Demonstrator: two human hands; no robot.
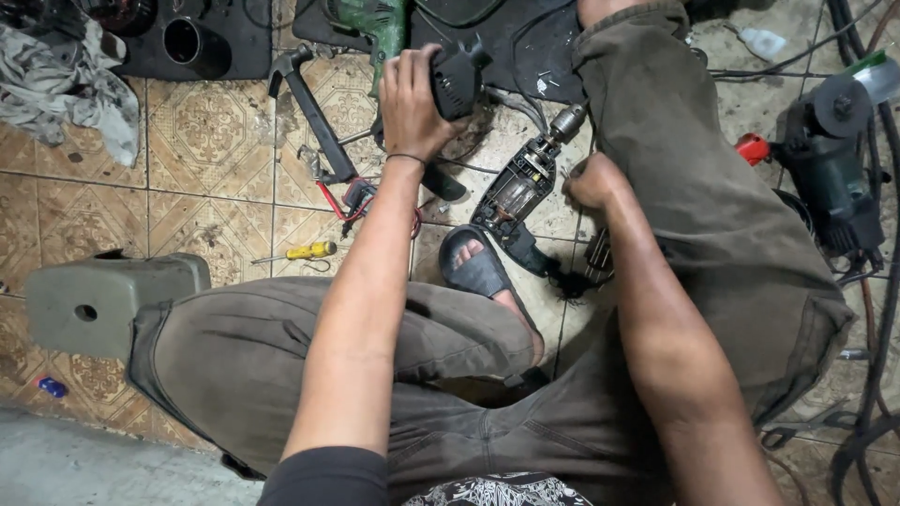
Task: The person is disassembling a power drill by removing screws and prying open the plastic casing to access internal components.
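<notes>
The left hand [410,101] grips a black casing [457,80] above the tiled floor [206,178], while the right hand [592,183] (fingers curled shut, contents unclear) rests beside the opened drill [520,187] lying there.

Head view — steeply down, close

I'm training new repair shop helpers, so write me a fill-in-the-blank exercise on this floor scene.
1. The left hand grips a black ____ housing part above the floor.
2. The opened drill lies on the tiled floor beside the ____ hand.
3. The small screwdriver on the tiles has a ____ handle.
4. The hammer lies to the ____ of the left hand in the picture.

Missing words: plastic; right; yellow; left
</notes>
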